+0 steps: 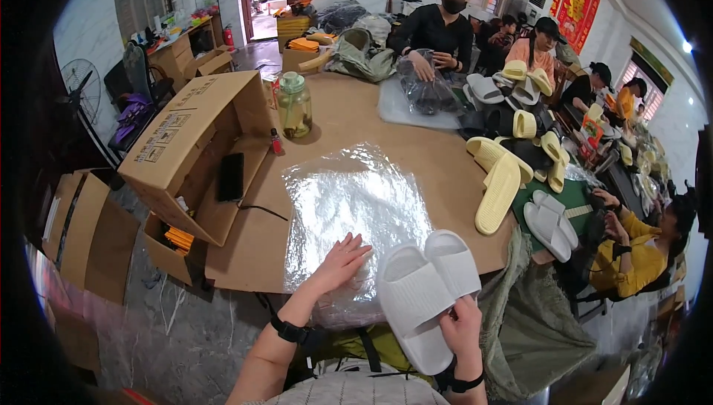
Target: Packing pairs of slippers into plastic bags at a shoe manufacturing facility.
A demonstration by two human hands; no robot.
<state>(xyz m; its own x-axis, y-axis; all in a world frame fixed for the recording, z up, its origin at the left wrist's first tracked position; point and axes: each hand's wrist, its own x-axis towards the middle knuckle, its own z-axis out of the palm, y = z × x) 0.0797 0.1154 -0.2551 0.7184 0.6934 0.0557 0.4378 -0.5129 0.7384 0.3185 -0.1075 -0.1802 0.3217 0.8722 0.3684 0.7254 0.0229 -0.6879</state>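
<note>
Left of the clear plastic sheeting (356,197) I see an open carton (174,119), on the sheeting the left hand (342,262) lies loosely spread, gripping nothing, and at its right edge the white slippers (416,286), in the right hand's (463,327) curled fingers, could slide apart if that one-sided grip loosens

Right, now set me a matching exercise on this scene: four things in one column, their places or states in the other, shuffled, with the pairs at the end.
Things:
1. Left hand
2. Right hand
3. Phone
4. Glass jar

Places or states:
A. Black, at the open side of a cardboard box
B. Gripping white slippers
C. Topped with a pale green lid
D. Palm down on clear plastic

Pairs: 1-D, 2-B, 3-A, 4-C
</note>
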